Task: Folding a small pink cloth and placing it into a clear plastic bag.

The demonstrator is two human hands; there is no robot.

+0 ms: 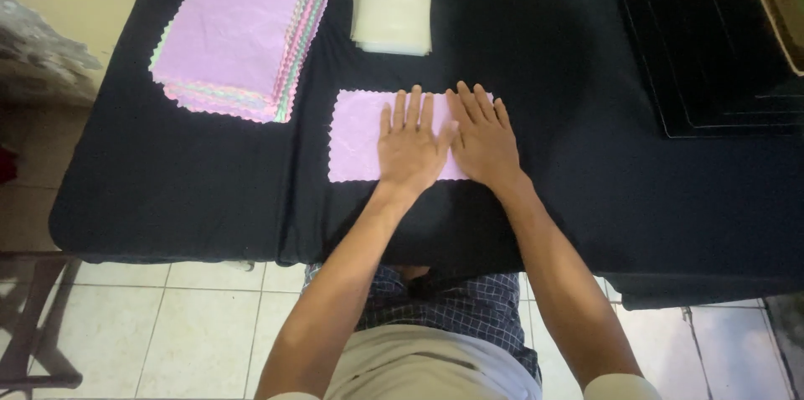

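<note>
Here, pink cloth (356,136) lies under both hands (448,144) (flat).

Dim, soft indoor light, the black tablecloth (209,190) swallowing shadow detail, with slight blur above it near the frame's top edge.

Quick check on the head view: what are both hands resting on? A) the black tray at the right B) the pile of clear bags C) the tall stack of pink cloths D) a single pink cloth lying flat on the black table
D: the left hand and right hand lie flat, side by side, on the single pink cloth spread on the black table, apart from the stack of cloths and the clear bags.
</note>
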